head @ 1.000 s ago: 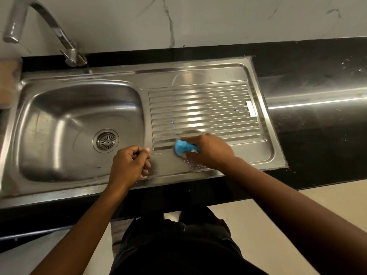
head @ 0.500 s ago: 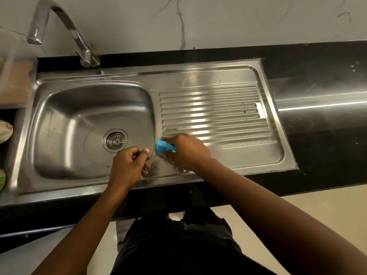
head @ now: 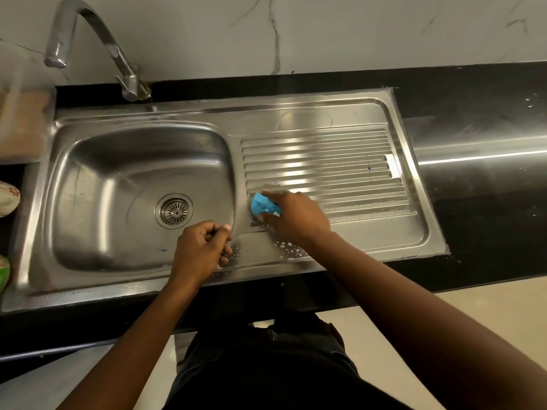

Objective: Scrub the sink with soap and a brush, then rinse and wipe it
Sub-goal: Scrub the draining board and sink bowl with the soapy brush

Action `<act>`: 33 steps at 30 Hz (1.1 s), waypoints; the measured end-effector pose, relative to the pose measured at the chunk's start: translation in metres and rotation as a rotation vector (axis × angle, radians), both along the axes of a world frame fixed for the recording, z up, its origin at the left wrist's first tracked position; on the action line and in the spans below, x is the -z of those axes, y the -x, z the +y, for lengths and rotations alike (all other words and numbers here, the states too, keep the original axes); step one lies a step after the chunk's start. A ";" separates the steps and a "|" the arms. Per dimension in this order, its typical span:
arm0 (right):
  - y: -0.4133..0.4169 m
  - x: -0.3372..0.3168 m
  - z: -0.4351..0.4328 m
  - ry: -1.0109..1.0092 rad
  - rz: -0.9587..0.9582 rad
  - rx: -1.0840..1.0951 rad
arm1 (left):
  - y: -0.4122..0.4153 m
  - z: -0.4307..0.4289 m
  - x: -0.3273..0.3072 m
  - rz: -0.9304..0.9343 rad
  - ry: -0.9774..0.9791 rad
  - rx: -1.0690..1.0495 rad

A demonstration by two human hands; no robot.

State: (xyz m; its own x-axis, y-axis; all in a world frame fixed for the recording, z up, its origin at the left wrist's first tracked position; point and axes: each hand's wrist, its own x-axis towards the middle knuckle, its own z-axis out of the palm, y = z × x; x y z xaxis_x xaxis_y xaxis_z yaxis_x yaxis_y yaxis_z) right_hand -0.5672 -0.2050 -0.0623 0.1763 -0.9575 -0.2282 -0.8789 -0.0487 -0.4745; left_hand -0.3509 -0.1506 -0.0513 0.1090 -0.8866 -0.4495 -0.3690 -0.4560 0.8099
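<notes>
A stainless steel sink (head: 88, 161) fills the middle of the view, with a basin on the left and a ribbed drainboard (head: 340, 161) on the right. My right hand (head: 296, 217) grips a blue brush (head: 262, 204) and presses it onto the near left corner of the drainboard. Soap bubbles (head: 288, 251) dot the steel just below that hand. My left hand (head: 201, 247) is curled into a fist on the front rim between basin and drainboard; I cannot see anything in it. The drain (head: 174, 211) sits in the basin floor.
A curved tap (head: 88, 34) rises behind the basin's back edge. Black countertop (head: 488, 202) extends to the right of the sink. A wooden board (head: 23, 122) and coloured items (head: 7, 199) lie at the left edge. White marble wall stands behind.
My right hand slid the blue brush left along the front of the drainboard, then up onto the ribs. The left fist stayed put. The camera view shifted a little.
</notes>
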 end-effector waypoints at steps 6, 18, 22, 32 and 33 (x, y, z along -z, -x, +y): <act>-0.019 -0.002 -0.003 -0.037 -0.005 -0.197 | -0.001 -0.006 -0.003 -0.033 0.003 0.029; 0.035 -0.001 -0.024 -0.027 -0.008 0.062 | 0.009 -0.018 -0.002 0.001 -0.015 0.042; -0.005 0.002 -0.024 -0.021 -0.082 -0.041 | 0.011 -0.022 -0.003 -0.012 -0.010 0.050; 0.069 -0.012 -0.026 -0.045 0.085 -0.045 | 0.011 -0.024 -0.004 0.012 0.007 0.038; 0.069 -0.012 -0.027 -0.043 0.080 -0.018 | 0.011 -0.024 -0.003 0.016 0.007 0.034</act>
